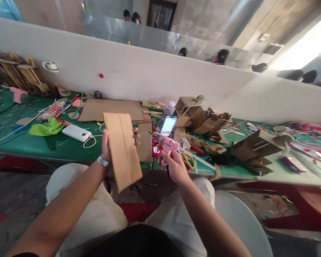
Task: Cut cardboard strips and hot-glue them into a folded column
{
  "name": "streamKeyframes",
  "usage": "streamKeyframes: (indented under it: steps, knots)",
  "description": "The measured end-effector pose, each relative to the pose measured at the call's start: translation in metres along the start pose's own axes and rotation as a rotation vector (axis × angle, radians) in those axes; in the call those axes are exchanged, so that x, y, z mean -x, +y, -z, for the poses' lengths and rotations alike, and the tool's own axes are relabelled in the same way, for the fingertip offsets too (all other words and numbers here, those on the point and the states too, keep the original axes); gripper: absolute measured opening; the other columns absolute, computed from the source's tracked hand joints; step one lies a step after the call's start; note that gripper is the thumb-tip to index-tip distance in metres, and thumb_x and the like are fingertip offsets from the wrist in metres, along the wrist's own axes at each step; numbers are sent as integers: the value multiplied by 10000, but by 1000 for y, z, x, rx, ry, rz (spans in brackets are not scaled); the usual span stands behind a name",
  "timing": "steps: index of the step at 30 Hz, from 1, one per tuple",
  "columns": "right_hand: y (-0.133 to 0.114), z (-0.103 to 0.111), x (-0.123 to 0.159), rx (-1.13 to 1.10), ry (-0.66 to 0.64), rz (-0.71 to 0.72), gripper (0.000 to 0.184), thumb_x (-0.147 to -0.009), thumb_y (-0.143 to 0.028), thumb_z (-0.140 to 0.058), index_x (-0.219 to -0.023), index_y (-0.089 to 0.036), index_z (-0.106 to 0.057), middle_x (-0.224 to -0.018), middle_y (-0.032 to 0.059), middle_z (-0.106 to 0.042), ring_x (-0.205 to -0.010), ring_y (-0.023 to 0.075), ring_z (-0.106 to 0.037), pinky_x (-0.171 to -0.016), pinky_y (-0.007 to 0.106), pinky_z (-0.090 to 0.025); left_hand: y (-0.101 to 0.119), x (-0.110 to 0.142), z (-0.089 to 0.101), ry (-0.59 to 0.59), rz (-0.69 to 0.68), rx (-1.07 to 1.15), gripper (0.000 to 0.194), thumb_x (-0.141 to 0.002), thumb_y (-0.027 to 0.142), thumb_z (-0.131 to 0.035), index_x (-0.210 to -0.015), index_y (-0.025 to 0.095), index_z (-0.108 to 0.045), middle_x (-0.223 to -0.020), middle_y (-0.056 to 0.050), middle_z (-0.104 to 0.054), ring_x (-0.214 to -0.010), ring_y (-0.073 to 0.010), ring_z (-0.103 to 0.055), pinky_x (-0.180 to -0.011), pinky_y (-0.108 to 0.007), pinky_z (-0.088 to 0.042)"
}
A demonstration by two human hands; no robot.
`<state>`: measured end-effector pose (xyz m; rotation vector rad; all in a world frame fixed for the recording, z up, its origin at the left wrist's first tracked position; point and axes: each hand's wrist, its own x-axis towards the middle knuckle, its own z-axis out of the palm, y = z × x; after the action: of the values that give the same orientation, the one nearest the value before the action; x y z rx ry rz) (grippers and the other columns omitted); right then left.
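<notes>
A creased piece of brown cardboard (123, 153) is gripped by my left hand (106, 145), thumb at its left edge and fingertips showing past its right edge. My right hand (175, 165) is wrapped round the handle of a pink hot glue gun (167, 142), whose nozzle points left toward the cardboard without touching it. A clear glue stick (200, 159) sticks out of the gun's back end. Behind the gun lie a lit phone (168, 125) and a clear plastic bottle (170, 107). Yellow-handled scissors (189, 160) rest under the glue stick.
On the green table (96, 145) lie a white power bank (76, 132), green cloth (46, 127) and a flat cardboard sheet (109, 110). Cardboard constructions (254, 150) stand at right, others (21, 73) far left. A white partition (139, 71) runs behind; people sit beyond it.
</notes>
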<state>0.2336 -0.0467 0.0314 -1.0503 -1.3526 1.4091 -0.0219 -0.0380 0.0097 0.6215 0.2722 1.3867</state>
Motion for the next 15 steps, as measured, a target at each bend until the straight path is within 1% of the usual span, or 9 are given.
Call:
streamKeyframes:
  steps: [2, 4, 6, 8, 11, 13, 15]
  knots:
    - [-13, 5, -5, 54, -38, 10, 460, -792, -617, -781, -833, -187, -624, -618, -13, -616, -485, 104, -481, -458, 244, -402, -3, -2, 2, -22, 41, 37, 1024, -840, 865, -505, -1525, 103, -511, -1572, -225, -534, -1319, -418, -621, -1040, -574, -550]
    - [-27, 12, -15, 133, -77, 14, 477, -764, -623, -804, -790, -192, -602, -578, -33, -572, -472, 99, -457, -450, 244, -393, -8, -5, 2, -43, 74, 72, 1030, -855, 863, -476, -1549, 102, -478, -1566, -228, -540, -1335, -429, -609, -1068, -600, -522]
    - [-37, 21, -27, 221, -103, 42, 474, -771, -616, -799, -753, -195, -582, -553, -42, -544, -473, 100, -454, -447, 242, -374, -15, -7, 0, -63, 101, 89, 1030, -864, 860, -460, -1564, 104, -457, -1574, -229, -531, -1364, -446, -581, -1095, -624, -491]
    - [-41, 29, -40, 278, -118, 82, 452, -797, -592, -784, -747, -193, -579, -564, -34, -563, -488, 103, -468, -455, 241, -363, -24, -10, -3, -76, 130, 83, 1034, -865, 864, -448, -1568, 106, -450, -1597, -229, -503, -1402, -455, -543, -1118, -631, -465]
    - [-35, 39, -55, 249, -143, 100, 421, -815, -573, -772, -793, -188, -604, -577, -36, -572, -493, 102, -463, -466, 243, -362, -36, -13, -5, -79, 156, 60, 1026, -861, 879, -425, -1573, 141, -453, -1631, -204, -468, -1429, -444, -517, -1126, -612, -460]
    - [-23, 45, -60, 158, -143, 91, 426, -803, -578, -783, -839, -182, -630, -567, -50, -546, -491, 98, -446, -467, 240, -358, -44, -14, -4, -67, 169, 53, 996, -873, 877, -399, -1575, 171, -456, -1636, -185, -467, -1434, -432, -516, -1131, -607, -456]
    - [-6, 51, -61, 60, -113, 77, 446, -794, -593, -791, -882, -179, -649, -577, -52, -540, -496, 99, -444, -470, 240, -368, -52, -13, -3, -45, 191, 39, 988, -893, 870, -350, -1570, 159, -458, -1629, -200, -472, -1459, -432, -487, -1162, -624, -414]
